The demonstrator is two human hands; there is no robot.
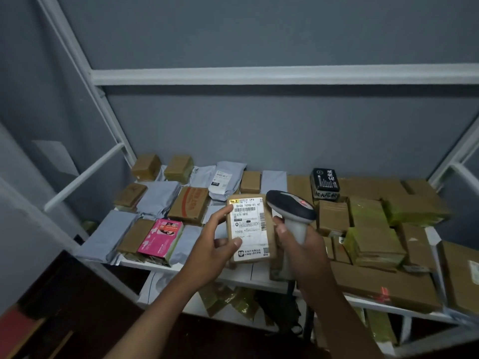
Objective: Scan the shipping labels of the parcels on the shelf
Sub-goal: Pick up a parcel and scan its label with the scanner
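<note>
Item: shelf (181, 268) of parcels, scan in progress. Places given from the held parcel (250, 229).

- Far left of it: grey mailer bags (158, 195), small brown boxes and a pink box (162, 238) lie on the shelf. No visible mark tells whether you have scanned them.
- At its left edge: your left hand (217, 244) grips it, thumb on the label's lower part, a fingertip at the upper corner.
- The held parcel: raised above the shelf, shipping label (250, 226) turned up toward you.
- Touching its right edge: your right hand (298, 244), curled round the scanner (291, 211) handle; the scanner head sits just beside the label's top.
- Right of it: a black box (325, 181) and stacked brown cartons (373, 229).

Judgement: one label being read now; most parcels likely remain.
</note>
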